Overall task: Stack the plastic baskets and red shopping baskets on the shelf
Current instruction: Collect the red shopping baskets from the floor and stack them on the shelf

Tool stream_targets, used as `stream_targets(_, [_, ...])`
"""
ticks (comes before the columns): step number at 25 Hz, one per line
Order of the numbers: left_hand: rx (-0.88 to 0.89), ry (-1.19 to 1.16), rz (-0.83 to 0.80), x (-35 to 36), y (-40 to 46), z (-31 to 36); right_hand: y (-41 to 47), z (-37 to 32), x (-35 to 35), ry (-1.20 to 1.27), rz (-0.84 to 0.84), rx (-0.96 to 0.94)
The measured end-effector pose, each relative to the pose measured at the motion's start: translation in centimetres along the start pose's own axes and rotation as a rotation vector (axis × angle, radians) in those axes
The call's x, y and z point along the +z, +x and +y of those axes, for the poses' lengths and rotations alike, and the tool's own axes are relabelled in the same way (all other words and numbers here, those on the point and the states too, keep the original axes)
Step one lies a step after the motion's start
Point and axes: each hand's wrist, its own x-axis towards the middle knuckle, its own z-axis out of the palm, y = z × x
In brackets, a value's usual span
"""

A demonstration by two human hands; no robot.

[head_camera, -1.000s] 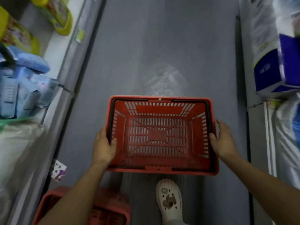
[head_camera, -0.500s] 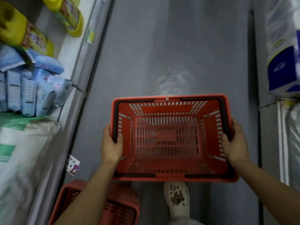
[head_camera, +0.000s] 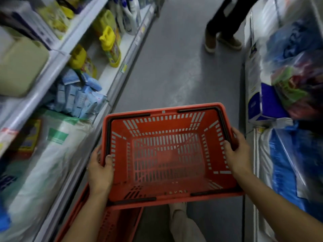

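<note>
I hold an empty red shopping basket (head_camera: pixel 167 154) level in front of me, above the aisle floor. Its black handles lie folded along the rim. My left hand (head_camera: pixel 100 170) grips the left rim with the thumb inside. On the opposite rim, my right hand (head_camera: pixel 238 152) holds the same way. A second red shopping basket (head_camera: pixel 111 222) sits on the floor below, partly hidden by the held one and my left forearm.
Shelves on the left (head_camera: pixel 111 81) carry yellow bottles (head_camera: pixel 111 46), blue packets (head_camera: pixel 78 98) and large white sacks (head_camera: pixel 50 154). Bagged goods and boxes (head_camera: pixel 288 105) line the right side. Another person's legs and shoes (head_camera: pixel 222 41) stand ahead in the grey aisle.
The view has tilted up and the basket has risen closer to me. More of the aisle, the shelves and another person's legs have come into view. Both hands keep their grip.
</note>
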Motion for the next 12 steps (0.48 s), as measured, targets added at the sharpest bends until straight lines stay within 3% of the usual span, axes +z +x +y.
stream_targets(6, [-0.066,-0.128,0.200,-10.1,-7.0,-1.4,-5.6,-6.6,0.1,-0.054,-0.129,-0.106])
stream_targets(12, [-0.251,-0.245,0.405,-19.4,-14.4,-8.9,-11.9,-11.1,7.1,-0.042,-0.411,-0.245])
